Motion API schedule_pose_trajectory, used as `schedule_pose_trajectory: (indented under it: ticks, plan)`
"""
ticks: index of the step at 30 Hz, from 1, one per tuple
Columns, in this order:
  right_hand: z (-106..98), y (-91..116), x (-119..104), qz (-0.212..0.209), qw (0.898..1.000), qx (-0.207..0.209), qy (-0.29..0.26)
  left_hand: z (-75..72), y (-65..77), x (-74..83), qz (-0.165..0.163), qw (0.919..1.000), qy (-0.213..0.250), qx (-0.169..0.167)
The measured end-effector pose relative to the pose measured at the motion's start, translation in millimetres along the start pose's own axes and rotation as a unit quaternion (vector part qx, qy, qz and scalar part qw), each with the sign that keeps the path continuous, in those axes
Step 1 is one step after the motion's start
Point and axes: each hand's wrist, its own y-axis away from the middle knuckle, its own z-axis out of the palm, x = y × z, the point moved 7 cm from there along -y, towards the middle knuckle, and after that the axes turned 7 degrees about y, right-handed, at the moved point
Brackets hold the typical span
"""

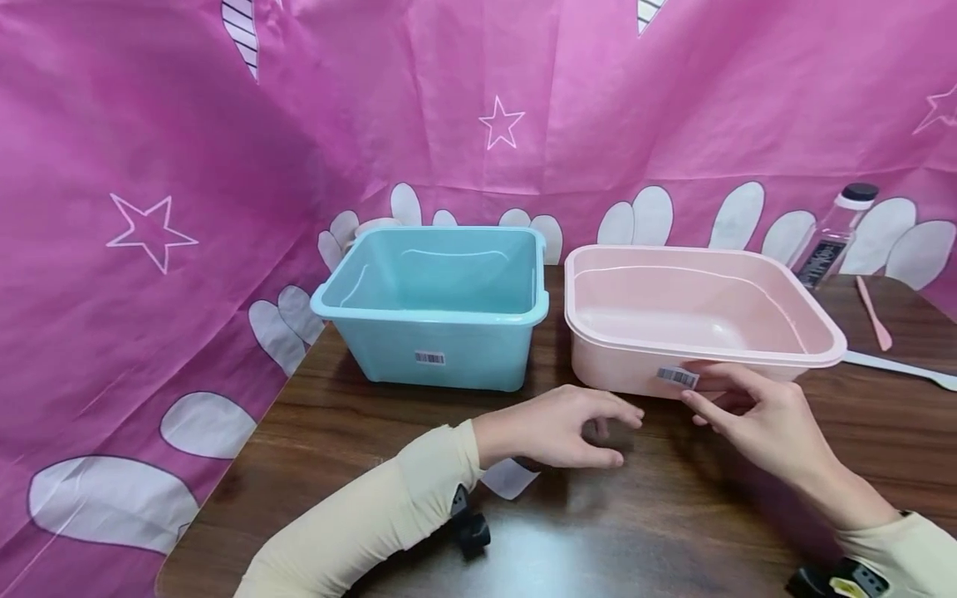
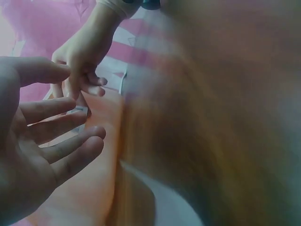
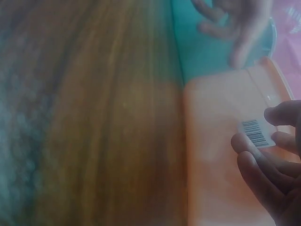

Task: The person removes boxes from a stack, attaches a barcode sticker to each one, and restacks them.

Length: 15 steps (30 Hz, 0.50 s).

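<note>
My right hand point(image 1: 770, 419) is at the front wall of the pink basin point(image 1: 620, 378), with thumb and fingers pinching the right end of a small white barcode label point(image 1: 677, 377). In the right wrist view the label point(image 3: 255, 133) shows between the fingertips, against the basin. How much of it sticks to the wall I cannot tell. Left of it, my left hand point(image 1: 561, 423) hovers over the table with fingers spread and nothing in them. A piece of white paper point(image 1: 510, 479) lies near my left wrist.
A turquoise basin point(image 1: 441, 349) with its own barcode label stands left of the pink one. At the right are a clear bottle with a black cap point(image 1: 831, 237), a pink slender utensil point(image 1: 873, 314) and a white long-handled utensil point(image 1: 900, 367). A pink curtain point(image 1: 449, 108) hangs behind the wooden table.
</note>
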Motion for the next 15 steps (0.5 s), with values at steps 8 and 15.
schedule_pose_trajectory:
  ticks: [8, 15]
  plan:
    - [-1, 0, -4, 0.018, 1.0, -0.011, 0.006, 1.5, -32.3, 5.7, 0.0, 0.9988, -0.049, -0.004]
    - [-1, 0, -4, 0.035, 0.999, -0.009, 0.011, 1.5, -40.2, -1.6, -0.019, 0.9995, -0.025, 0.007]
